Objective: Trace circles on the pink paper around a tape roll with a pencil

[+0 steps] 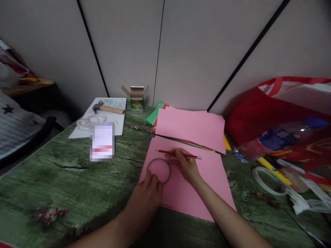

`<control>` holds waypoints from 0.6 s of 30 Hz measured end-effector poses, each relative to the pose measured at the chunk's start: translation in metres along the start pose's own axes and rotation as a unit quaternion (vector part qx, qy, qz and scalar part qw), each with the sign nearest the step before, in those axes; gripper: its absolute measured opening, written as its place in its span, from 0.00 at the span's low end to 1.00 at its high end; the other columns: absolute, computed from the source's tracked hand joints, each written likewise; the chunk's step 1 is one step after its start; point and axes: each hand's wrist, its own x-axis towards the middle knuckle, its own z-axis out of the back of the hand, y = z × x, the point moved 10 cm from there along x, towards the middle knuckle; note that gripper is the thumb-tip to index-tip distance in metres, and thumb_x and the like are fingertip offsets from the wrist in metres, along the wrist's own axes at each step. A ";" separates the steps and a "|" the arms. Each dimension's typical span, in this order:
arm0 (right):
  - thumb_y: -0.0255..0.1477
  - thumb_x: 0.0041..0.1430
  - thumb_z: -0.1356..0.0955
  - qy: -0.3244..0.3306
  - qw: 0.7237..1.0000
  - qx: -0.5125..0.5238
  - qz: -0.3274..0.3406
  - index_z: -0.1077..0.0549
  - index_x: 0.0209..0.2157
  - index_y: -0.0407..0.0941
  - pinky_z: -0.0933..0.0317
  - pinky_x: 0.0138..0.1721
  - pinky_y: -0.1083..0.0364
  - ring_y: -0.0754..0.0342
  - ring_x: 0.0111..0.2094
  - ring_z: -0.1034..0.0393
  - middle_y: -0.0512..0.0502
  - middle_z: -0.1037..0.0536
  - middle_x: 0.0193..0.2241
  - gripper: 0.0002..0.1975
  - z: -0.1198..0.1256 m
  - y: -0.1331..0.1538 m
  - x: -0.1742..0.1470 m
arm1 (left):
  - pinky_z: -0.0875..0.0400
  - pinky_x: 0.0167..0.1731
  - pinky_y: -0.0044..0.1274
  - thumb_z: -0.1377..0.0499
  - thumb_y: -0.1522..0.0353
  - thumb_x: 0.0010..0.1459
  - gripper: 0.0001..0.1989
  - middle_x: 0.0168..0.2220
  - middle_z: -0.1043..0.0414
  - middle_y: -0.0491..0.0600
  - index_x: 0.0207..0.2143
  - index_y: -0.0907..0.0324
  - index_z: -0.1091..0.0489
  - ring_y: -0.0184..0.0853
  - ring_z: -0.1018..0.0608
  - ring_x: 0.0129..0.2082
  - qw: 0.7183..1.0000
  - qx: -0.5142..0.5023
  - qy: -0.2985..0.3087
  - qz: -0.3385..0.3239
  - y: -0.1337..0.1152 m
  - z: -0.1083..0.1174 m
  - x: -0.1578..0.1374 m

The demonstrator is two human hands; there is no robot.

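A pink sheet of paper [199, 187] lies on the table in front of me, with a thin grey ring [170, 171] flat on its left part. My left hand [148, 193] has its fingers bent onto the ring's lower rim, holding it against the paper. Just right of the ring, my right hand [183, 163] grips a dark red pencil [165, 152]. The pencil lies nearly level, its tip pointing left past the ring's top and its eraser end to the right. The fingertips of my left hand are partly hidden.
More pink sheets [190, 125] lie behind. A small open box [137, 103] stands at the back, near a hammer [111, 109] and bead strings [88, 122] on a white board [120, 120]. At right are a plastic bottle [274, 139], tape roll [269, 184] and red bag [245, 117].
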 end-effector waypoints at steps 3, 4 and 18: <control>0.44 0.54 0.32 -0.007 1.000 0.006 -0.006 0.25 0.33 0.44 0.29 0.34 0.52 0.52 0.33 0.25 0.45 0.22 0.29 0.16 0.001 -0.002 0.000 | 0.22 0.30 0.30 0.49 0.82 0.55 0.14 0.43 0.29 0.61 0.41 0.67 0.29 0.51 0.29 0.51 1.000 -0.002 0.004 0.003 0.001 0.000 0.001; 0.44 0.54 0.31 -0.009 1.000 0.007 -0.007 0.25 0.33 0.44 0.29 0.34 0.52 0.52 0.33 0.25 0.45 0.22 0.29 0.16 0.001 -0.002 0.000 | 0.22 0.30 0.30 0.49 0.82 0.55 0.14 0.43 0.29 0.61 0.41 0.67 0.29 0.50 0.29 0.51 1.000 -0.006 0.006 0.007 0.002 0.000 0.002; 0.39 0.49 0.28 -0.064 0.996 0.063 0.006 0.25 0.30 0.44 0.30 0.37 0.52 0.56 0.28 0.28 0.51 0.26 0.21 0.13 0.013 0.002 0.005 | 0.29 0.44 0.37 0.47 0.73 0.60 0.09 0.46 0.32 0.57 0.43 0.62 0.30 0.46 0.32 0.52 0.996 -0.078 -0.021 0.035 0.017 0.019 0.014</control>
